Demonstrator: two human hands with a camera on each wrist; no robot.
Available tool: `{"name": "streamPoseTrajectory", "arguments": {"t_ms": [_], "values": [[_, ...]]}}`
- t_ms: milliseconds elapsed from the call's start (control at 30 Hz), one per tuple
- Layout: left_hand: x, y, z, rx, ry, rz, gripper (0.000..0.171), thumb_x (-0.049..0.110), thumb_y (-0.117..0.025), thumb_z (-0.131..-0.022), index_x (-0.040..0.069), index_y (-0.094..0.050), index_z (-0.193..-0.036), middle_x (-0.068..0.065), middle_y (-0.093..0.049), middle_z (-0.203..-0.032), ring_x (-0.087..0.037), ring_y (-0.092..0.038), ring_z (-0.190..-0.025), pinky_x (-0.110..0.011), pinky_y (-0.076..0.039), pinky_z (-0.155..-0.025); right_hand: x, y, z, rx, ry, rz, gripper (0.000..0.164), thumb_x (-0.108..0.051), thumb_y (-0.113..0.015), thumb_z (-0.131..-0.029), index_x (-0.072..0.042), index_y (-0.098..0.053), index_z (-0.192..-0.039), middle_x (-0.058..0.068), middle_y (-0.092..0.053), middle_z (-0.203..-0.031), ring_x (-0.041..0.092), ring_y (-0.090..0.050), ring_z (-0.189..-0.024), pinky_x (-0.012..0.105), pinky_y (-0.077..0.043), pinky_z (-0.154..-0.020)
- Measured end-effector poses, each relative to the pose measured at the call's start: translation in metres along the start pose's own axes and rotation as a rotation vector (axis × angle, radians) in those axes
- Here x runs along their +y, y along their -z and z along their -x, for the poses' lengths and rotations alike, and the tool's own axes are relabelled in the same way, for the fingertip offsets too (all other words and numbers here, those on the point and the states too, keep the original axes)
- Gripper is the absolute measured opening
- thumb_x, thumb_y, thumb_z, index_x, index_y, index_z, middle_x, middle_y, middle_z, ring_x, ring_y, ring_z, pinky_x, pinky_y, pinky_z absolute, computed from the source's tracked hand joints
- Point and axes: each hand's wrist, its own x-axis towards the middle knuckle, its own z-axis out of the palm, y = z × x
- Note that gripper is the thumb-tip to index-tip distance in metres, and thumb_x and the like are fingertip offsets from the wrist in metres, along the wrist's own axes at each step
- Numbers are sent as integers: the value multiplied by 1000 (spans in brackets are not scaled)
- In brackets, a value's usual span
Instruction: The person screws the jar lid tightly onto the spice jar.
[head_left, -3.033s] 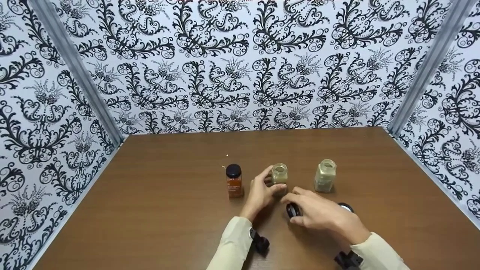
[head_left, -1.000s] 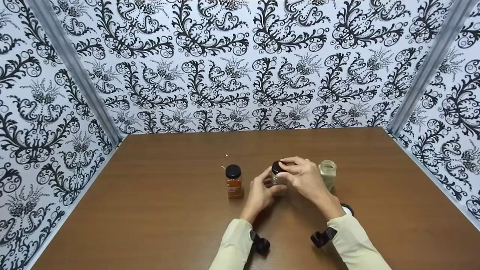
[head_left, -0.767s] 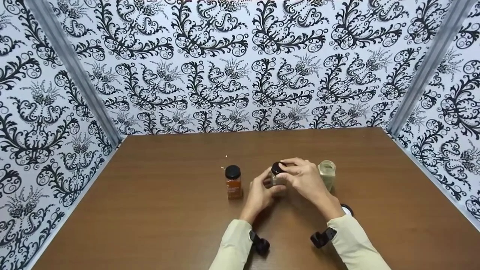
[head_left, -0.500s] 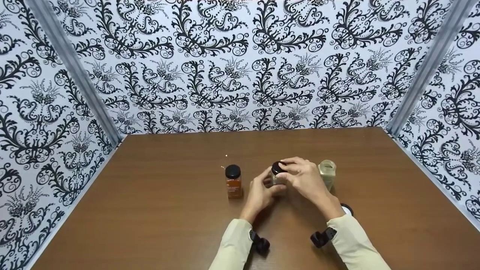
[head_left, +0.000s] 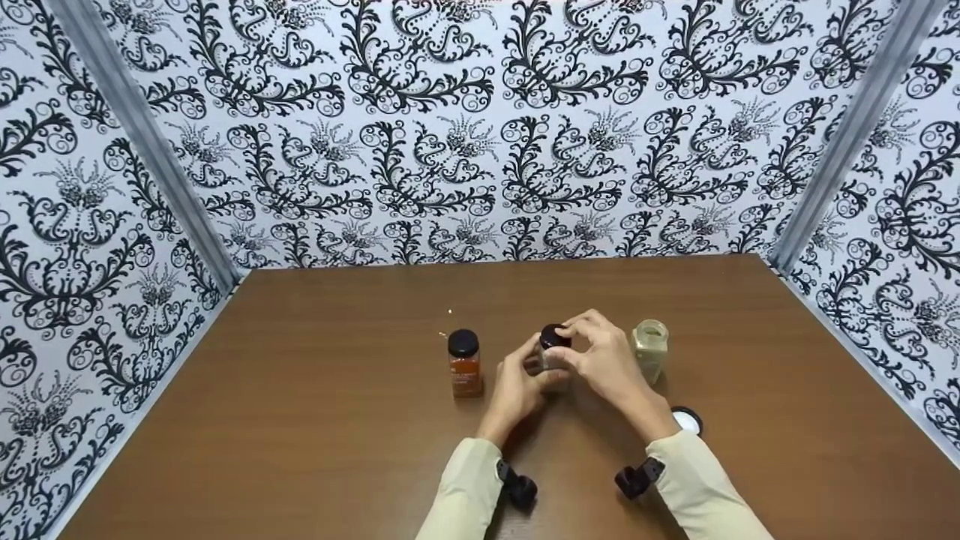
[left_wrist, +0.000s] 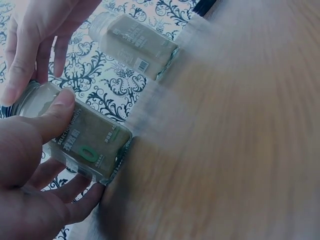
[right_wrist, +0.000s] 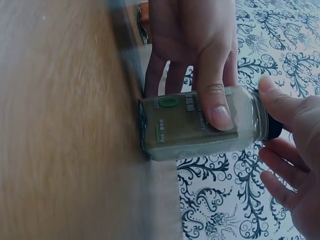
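- The glass jar at the centre of your work stands upright on the surface, between two other jars; it holds a dull greenish-brown powder, and its label carries a green mark.
- A black lid sits over this jar's mouth; you cannot tell from here how tight it is.
- Your left hand grips the jar's body, its thumb across the label side and its fingers curled around the glass.
- Your right hand pinches the lid from the other side, between thumb and fingers.
- To your right, near that hand, you have an open jar of pale greenish powder, upright with its mouth uncovered.
- Closer to you, just beside your right wrist, a loose lid lies with its white inside up.
- To your left stands an orange-red jar, upright and capped in black, apart from your left hand.
- Beneath them all is the brown wooden surface, backed by black-and-white scroll-patterned walls.
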Motion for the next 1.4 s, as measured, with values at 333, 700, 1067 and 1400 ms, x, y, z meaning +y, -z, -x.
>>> {"name": "streamPoseTrajectory", "arguments": {"t_ms": [333, 700, 1067, 1400], "values": [[-1, 0, 0, 7, -27, -10, 62, 18, -80, -84, 13, -58, -142, -17, -71, -124, -25, -71, -110, -29, -58, -92, -2, -1, 0, -67, -103, -20, 41, -25, -89, -74, -9, -70, -107, 5, -67, -110, 24, -66, -105, 45, -53, -94], [1, -3, 2, 16, -29, -9, 64, 20, -82, -82, 14, -58, -141, -16, -72, -121, -27, -71, -111, -32, -57, -94, 6, 3, 4, -215, -246, -209, 40, -15, -71, -93, -7, -63, -132, 19, -69, -125, 32, -70, -108, 42, -57, -94], [0, -2, 0, 14, -41, -4, 59, 19, -81, -82, 15, -62, -137, -13, -73, -119, -26, -72, -108, -30, -58, -91, 9, -1, 2, -154, -360, -321, 50, -26, -84, -80, -4, -66, -122, 19, -72, -119, 30, -70, -111, 30, -58, -93], [0, -1, 0, 8, -22, 6, 68, 18, -81, -82, 10, -55, -143, -19, -71, -122, -31, -70, -112, -34, -57, -95, 18, 9, 3, -228, -244, -409, 41, -12, -67, -95, -3, -60, -135, 21, -66, -131, 35, -62, -124, 42, -48, -108]]}}
